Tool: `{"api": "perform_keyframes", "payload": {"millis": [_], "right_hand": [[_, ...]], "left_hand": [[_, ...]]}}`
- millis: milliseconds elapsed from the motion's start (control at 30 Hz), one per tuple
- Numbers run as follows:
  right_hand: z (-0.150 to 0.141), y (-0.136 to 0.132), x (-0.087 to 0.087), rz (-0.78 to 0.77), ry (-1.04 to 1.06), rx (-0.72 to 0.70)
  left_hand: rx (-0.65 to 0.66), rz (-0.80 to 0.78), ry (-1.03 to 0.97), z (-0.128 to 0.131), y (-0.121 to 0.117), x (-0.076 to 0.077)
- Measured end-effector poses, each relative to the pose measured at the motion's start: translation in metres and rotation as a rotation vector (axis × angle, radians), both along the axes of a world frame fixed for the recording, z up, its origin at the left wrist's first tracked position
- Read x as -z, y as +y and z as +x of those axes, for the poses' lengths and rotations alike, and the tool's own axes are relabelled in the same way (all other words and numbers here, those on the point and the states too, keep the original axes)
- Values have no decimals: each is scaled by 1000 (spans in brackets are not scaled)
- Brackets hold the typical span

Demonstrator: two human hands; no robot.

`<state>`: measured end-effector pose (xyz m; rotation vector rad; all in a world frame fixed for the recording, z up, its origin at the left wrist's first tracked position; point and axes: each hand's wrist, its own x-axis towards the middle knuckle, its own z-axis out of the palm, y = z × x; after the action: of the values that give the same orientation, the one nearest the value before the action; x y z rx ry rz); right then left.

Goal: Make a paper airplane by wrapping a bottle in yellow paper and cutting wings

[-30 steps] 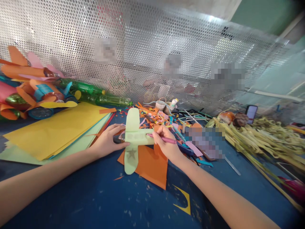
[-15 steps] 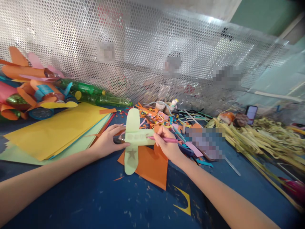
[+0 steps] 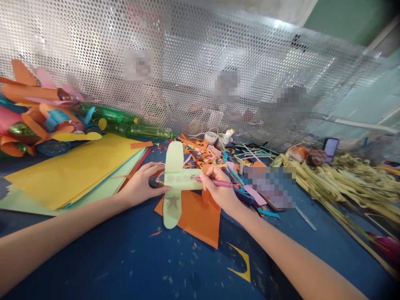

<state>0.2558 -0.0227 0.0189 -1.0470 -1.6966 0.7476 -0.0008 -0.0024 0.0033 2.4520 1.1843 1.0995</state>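
A paper-covered bottle airplane [image 3: 183,180], pale green with rounded wings, lies crosswise in front of me. A dark star marks its near wing, and faint marks run along its body. My left hand [image 3: 144,183] is closed round the bare bottle end at the left, thumb against the paper. In my right hand [image 3: 218,185] is a pink marker pen [image 3: 221,183], its tip at the upper face of the body near the right end. Beneath the plane lies an orange paper sheet [image 3: 201,216], partly covered by it.
Stacked coloured paper [image 3: 71,175] lies left, below finished bottle planes [image 3: 53,112] and green bottles [image 3: 125,125]. Paper scraps [image 3: 212,152] spread behind the plane. Dried husks [image 3: 343,175] and a propped phone [image 3: 331,150] are at right. A perforated metal screen [image 3: 193,54] stands behind.
Almost nothing differs. The pen has shifted very slightly along with my right hand, while my left hand and the plane stay in place.
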Motion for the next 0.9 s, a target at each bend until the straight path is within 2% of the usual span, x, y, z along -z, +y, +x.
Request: {"api": "perform_keyframes", "payload": {"millis": [567,900], "right_hand": [[2,-1,0,14,-21,31],[3,1,-1,59,-26,115]], "left_hand": [[-1,-15,2,0,0,1],[5,-13,-2,0,2,1]]}}
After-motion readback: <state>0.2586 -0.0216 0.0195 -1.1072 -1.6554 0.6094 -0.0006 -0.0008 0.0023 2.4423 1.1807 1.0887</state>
